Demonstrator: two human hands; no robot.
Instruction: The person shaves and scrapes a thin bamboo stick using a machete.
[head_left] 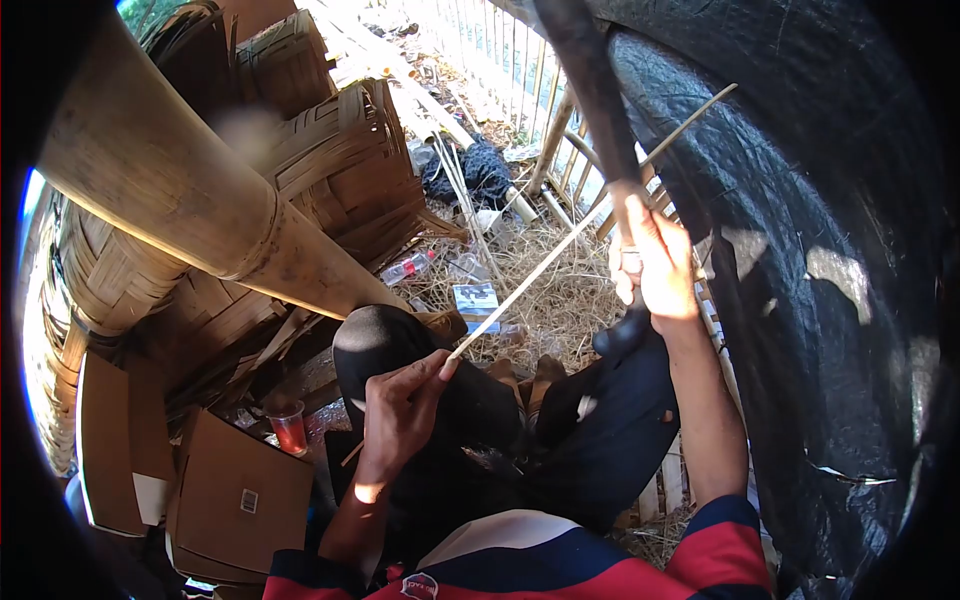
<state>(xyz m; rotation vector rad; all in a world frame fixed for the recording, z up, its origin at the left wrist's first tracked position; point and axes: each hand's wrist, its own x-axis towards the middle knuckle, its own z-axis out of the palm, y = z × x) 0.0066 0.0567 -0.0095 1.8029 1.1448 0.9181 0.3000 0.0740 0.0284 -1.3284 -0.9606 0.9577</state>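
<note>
My left hand is closed around the lower end of a thin pale bamboo strip, just above my left knee. The strip slants up to the right, passes by the right hand and ends in front of the black sheeting. My right hand grips a machete, whose long dark blade points up and away from me, slightly blurred. Its handle is mostly hidden by my fingers. The strip crosses close to the base of the blade; whether they touch I cannot tell.
A thick bamboo pole slants across the left, before stacked woven baskets. Black plastic sheeting hangs at the right. Cardboard boxes and a cup of red drink stand lower left. Shavings and a plastic bottle litter the ground.
</note>
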